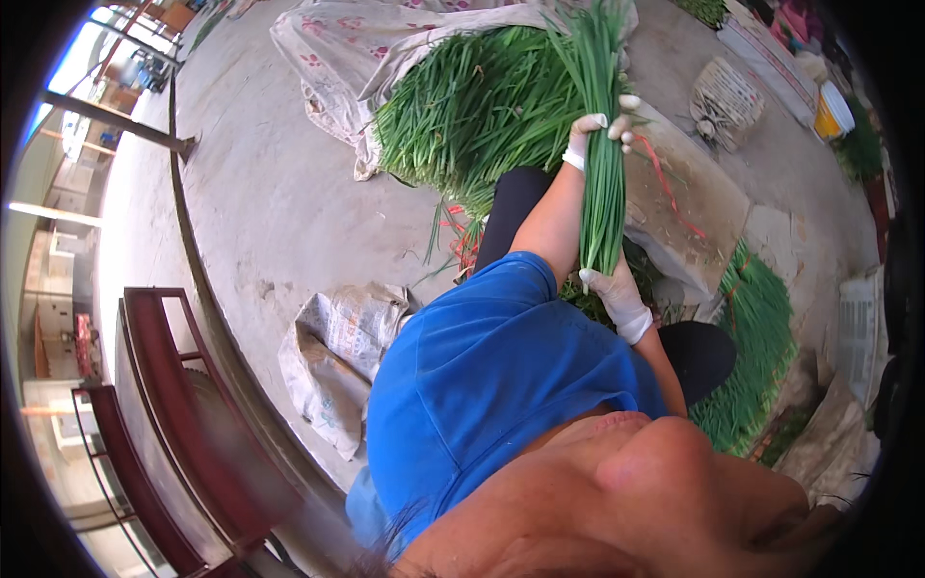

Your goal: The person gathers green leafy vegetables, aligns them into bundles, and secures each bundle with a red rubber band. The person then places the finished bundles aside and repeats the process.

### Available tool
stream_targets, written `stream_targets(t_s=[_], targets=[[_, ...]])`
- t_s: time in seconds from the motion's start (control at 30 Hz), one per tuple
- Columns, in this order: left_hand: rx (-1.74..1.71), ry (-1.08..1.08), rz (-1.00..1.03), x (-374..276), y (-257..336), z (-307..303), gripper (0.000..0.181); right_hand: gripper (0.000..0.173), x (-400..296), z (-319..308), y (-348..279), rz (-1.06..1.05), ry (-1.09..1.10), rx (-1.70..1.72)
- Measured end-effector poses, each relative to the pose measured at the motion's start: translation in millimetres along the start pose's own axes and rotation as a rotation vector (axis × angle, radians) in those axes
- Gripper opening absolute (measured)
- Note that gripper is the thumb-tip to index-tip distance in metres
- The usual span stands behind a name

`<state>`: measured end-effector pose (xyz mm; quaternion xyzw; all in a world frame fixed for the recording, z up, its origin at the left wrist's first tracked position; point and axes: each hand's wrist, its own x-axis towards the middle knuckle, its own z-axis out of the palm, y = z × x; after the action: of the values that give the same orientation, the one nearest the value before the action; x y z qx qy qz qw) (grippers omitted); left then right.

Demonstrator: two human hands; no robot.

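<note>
A long bunch of green garlic chives is held lengthwise in front of my body. My left hand, in a white glove, is wrapped around its upper part, with fingertips showing on the far side. At the lower end, my gloved right hand grips the bunch near its cut ends. Behind the left hand lies a large heap of loose chives, partly under a floral cloth. Right of the bunch is a worn, dirt-covered board, with a red tie strip on it.
Tied chive bunches lie at my right. A crumpled woven sack is on the concrete floor at left, near a dark red metal frame. Further right stand a stuffed bag, a yellow-and-white bucket and a pale plastic crate.
</note>
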<state>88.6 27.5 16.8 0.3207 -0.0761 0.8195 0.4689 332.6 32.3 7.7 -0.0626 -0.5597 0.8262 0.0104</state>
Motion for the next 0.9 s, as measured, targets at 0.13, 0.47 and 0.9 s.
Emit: stream_targets(t_s=[0.13, 0.47, 0.9], targets=[[0.006, 0.057, 0.023, 0, -5, 4, 0.058, 0.037, 0, -2, 0, 0.293, 0.101, 0.152], [0.056, 0.138, -0.014, -6, -2, 9, 0.059, 0.028, 4, -9, 0, 0.317, 0.119, 0.017], [0.334, 0.782, -0.443, -76, -87, -7, 0.078, 0.027, 21, -97, -46, 0.244, 0.646, -0.516]])
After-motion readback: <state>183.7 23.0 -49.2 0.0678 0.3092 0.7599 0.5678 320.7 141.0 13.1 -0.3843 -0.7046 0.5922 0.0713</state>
